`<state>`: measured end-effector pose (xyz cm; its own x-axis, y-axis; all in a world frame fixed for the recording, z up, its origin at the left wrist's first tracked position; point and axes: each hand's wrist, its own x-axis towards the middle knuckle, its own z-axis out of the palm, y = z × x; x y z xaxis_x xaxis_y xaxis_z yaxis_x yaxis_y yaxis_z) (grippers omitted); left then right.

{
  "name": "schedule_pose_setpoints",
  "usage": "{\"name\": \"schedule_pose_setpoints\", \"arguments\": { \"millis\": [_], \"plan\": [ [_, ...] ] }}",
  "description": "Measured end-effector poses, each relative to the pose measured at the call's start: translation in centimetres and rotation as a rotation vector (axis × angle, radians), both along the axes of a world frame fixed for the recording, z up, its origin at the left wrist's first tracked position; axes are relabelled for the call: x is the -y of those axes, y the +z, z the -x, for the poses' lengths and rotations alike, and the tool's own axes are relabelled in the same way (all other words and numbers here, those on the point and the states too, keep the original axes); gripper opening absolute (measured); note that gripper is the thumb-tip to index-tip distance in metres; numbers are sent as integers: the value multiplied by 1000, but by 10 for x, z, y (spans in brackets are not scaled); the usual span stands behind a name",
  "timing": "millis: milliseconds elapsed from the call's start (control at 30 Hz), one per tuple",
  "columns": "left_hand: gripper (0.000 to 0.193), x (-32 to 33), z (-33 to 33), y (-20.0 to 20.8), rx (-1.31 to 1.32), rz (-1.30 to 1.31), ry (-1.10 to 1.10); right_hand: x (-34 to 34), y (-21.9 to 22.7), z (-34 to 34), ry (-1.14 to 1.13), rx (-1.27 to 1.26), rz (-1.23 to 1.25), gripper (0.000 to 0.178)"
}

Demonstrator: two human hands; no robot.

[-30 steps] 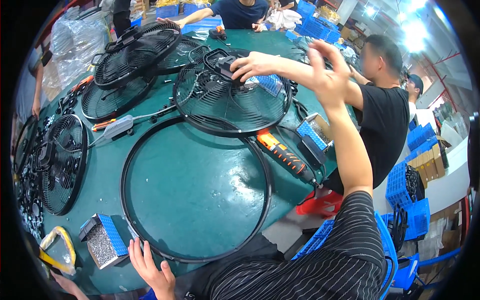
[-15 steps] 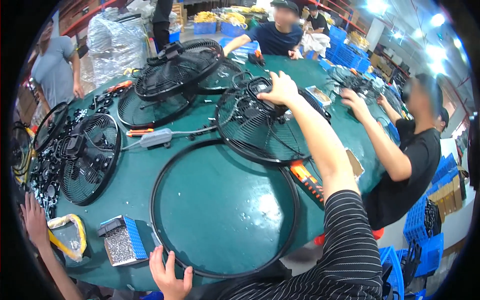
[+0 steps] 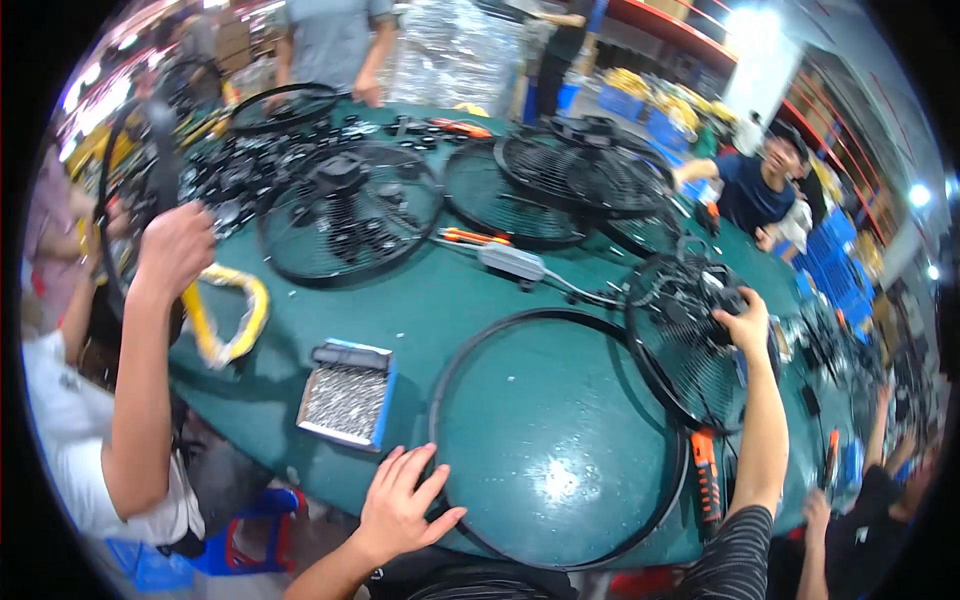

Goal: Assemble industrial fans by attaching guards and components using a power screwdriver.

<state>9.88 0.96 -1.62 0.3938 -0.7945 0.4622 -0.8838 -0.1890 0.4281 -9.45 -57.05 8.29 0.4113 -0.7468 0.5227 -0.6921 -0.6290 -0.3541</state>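
Observation:
My right hand (image 3: 745, 322) is closed around the dark motor housing at the back of a black fan (image 3: 690, 350), which rests partly over the far right rim of a large black ring (image 3: 450, 372). The ring lies flat on the green table (image 3: 560, 420). Beside its near left rim is my left hand (image 3: 410, 500), fingers spread and holding nothing. Whether those fingertips touch the ring, I cannot tell. A grey control box (image 3: 513, 262) on a cable lies beyond the ring, the cable running toward the fan.
An open box of small metal parts (image 3: 345, 400) stands left of the ring. An orange-handled tool (image 3: 706, 480) lies at its right. More fans (image 3: 350, 215) are farther back. At left, a co-worker's hand (image 3: 178, 245) is raised near an upright black ring; a yellow-wrapped loop (image 3: 258, 310) lies below.
My view has swung left, so the table's things appear farther right. My right hand stays on the fan and my left stays open by the ring. The left co-worker's hand has risen.

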Motion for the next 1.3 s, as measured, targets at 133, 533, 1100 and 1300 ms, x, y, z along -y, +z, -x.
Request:
{"name": "schedule_pose_setpoints", "arguments": {
  "millis": [133,533,1100,1300],
  "plan": [
    [53,-6,1,-3,-9,4,29,-25,20,-5,-65,-19,142,73],
    [53,-12,0,-10,14,104,-2,-162,148,-121,382,68,334,74],
    [53,-14,-6,-25,-64,156,3,-328,63,-525,804,-44,108,80],
    [52,-16,-17,-35,-106,138,45,-296,28,-555,863,59,47,85]
  ]
}}
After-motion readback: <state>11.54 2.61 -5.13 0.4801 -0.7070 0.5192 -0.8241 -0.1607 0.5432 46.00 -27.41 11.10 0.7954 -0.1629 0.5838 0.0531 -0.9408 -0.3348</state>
